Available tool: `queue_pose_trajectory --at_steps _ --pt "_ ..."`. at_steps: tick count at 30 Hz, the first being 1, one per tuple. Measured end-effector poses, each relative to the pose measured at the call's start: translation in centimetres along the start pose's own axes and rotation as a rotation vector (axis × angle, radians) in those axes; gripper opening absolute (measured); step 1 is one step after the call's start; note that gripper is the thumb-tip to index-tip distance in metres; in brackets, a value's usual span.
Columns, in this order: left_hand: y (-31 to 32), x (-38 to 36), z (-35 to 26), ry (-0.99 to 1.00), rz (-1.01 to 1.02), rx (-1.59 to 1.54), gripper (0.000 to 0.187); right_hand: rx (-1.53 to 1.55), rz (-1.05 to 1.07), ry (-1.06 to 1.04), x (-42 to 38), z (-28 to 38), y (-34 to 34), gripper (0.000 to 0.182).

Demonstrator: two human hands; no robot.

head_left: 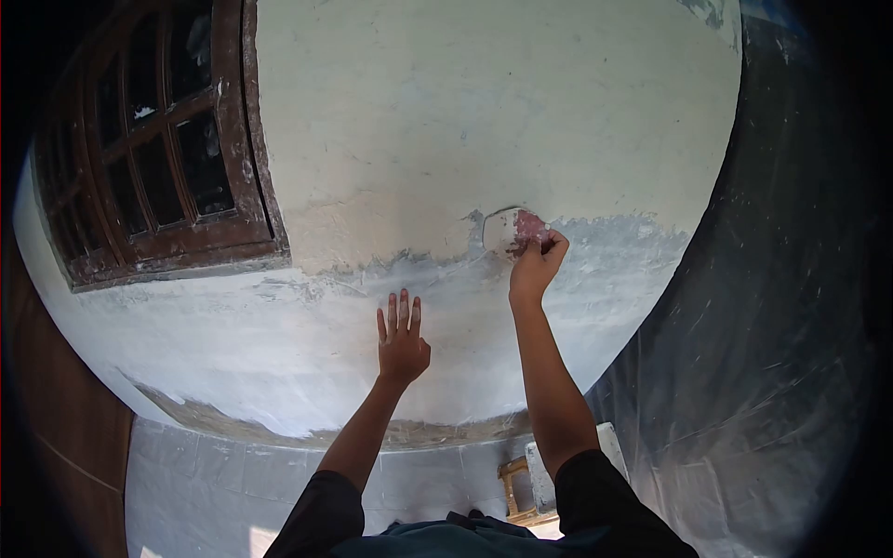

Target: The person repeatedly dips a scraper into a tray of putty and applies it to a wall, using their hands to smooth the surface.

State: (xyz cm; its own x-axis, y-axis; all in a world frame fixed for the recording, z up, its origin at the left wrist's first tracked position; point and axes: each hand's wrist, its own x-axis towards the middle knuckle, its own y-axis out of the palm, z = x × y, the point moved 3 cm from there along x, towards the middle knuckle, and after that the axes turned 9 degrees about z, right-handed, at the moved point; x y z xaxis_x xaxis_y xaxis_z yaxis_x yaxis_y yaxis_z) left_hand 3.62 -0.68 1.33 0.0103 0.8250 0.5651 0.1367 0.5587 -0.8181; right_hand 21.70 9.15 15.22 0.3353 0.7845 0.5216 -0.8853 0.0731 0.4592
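Ahead stands a wall (484, 112), cream above and white with grey patches lower down. My right hand (539, 265) pinches the edge of a reddish scraper (530, 227), its flat blade largely smeared with pale filler. The scraper lies against the wall at the ragged grey band where the cream and white coats meet. Lower and to the left, my left hand (403, 349) is laid on the white part of the wall with its fingers spread upward. Some whitish dust shows on those fingers.
A brown wooden window (158, 139) with dark panes is at the upper left. Dark plastic sheeting (744, 325) hangs at the right. Below are grey floor tiles (214, 474), a small wooden frame (513, 488) and a whitish block-like object (609, 446) by my right arm.
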Motion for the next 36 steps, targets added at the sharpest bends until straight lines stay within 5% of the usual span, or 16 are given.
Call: queue_pose_trajectory --at_steps 5,14,19,23,29,36 --pt "0.4 0.1 -0.7 -0.066 0.007 -0.008 0.078 -0.204 0.299 -0.111 -2.3 -1.6 2.8 0.020" --pt "0.4 0.0 -0.5 -0.063 0.076 0.058 0.083 0.062 0.051 0.036 -1.9 -2.3 0.8 0.021" --pt "0.4 0.2 -1.0 -0.071 0.068 0.012 0.084 -0.254 0.347 -0.235 -4.0 -2.8 3.8 0.020" --pt "-0.1 -0.1 -0.6 -0.067 0.101 0.042 0.084 -0.056 0.077 -0.060 -1.5 -0.8 0.7 0.021" --pt "1.0 0.1 -0.9 -0.075 0.067 0.060 0.084 -0.199 0.323 -0.185 -3.9 -2.4 2.9 0.021" --pt "0.0 0.0 -1.0 -0.093 0.125 0.046 0.084 -0.026 0.077 -0.028 -2.3 -1.3 0.5 0.019"
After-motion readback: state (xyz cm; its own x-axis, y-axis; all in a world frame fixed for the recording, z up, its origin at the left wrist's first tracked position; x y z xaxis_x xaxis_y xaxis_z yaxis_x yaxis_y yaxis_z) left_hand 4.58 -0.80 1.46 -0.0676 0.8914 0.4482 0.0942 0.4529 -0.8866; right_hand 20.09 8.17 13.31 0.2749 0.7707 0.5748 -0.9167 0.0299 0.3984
